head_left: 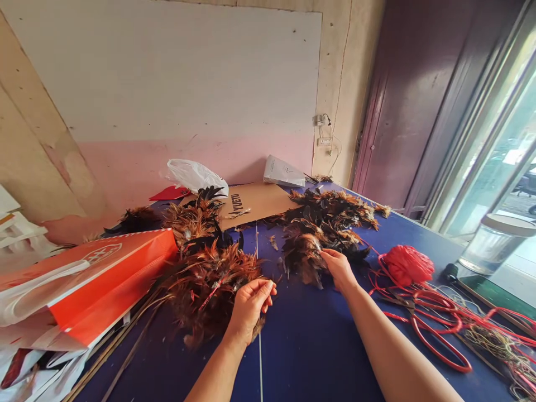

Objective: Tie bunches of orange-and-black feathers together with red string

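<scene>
My left hand (253,300) is closed, thumb pressed on the curled fingers. What it holds, if anything, is hidden; a brownish feather tip shows just below it. Beside it on the left lies a bushy bundle of brown and black feathers (211,279) with a pink-red strip across it. My right hand (338,269) reaches to the front of a pile of loose feathers (305,248), its thumb and fingers pinched on feathers at the edge. More brown feathers (188,220) lie behind the left bundle.
The blue table (293,352) bears an orange-and-white paper bag (125,285) and thin sticks (121,340) at left. At right are red twine (408,265), red-handled scissors (438,329) and a clear jar (496,245). Cardboard (268,201) and a plastic bag (196,174) lie behind.
</scene>
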`<action>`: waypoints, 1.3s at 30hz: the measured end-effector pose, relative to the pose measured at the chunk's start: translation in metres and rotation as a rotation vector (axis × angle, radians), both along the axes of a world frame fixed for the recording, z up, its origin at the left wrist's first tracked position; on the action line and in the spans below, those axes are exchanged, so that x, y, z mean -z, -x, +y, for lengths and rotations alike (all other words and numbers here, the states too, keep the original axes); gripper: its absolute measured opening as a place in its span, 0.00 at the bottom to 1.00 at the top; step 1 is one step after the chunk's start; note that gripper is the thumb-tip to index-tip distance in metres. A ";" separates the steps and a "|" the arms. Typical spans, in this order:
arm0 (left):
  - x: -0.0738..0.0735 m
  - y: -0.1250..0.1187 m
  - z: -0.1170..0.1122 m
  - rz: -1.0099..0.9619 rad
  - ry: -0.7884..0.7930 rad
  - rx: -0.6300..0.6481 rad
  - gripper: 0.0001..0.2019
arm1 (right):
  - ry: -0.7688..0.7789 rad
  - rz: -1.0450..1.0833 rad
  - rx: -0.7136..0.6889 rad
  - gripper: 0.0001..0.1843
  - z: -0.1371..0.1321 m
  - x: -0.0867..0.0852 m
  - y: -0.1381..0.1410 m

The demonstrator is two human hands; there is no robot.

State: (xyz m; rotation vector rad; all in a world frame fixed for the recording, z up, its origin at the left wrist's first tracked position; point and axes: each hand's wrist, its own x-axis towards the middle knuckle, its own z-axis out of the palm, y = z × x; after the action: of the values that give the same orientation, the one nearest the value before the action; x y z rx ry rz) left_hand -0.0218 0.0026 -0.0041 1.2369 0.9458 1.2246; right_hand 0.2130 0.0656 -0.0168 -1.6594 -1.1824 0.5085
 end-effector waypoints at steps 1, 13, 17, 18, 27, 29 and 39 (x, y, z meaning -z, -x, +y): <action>0.000 0.000 0.000 0.046 -0.030 -0.012 0.13 | -0.004 0.017 -0.007 0.23 0.000 0.000 -0.001; -0.024 -0.017 -0.018 0.448 -0.349 -0.082 0.09 | -0.043 -0.120 0.006 0.16 -0.011 -0.016 -0.011; -0.043 -0.037 -0.013 0.479 -0.381 -0.011 0.09 | -0.024 -0.183 0.056 0.17 -0.014 -0.017 -0.019; -0.046 -0.044 -0.009 0.498 -0.418 0.004 0.08 | -0.013 -0.202 0.068 0.17 -0.014 -0.017 -0.020; -0.021 -0.101 0.038 1.187 -0.837 0.251 0.25 | 0.102 -0.380 0.041 0.16 -0.014 -0.003 -0.013; -0.012 -0.101 0.041 1.267 -0.798 0.274 0.23 | 0.112 -0.404 0.033 0.15 -0.014 -0.002 -0.010; -0.004 -0.096 0.041 1.272 -0.797 0.285 0.21 | 0.049 -0.176 0.092 0.13 -0.008 -0.004 -0.016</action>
State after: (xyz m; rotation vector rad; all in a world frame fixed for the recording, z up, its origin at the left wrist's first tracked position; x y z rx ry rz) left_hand 0.0746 0.0432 -0.0001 2.8246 1.0693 0.4460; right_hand 0.2286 0.0574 -0.0126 -1.8213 -1.2217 0.3408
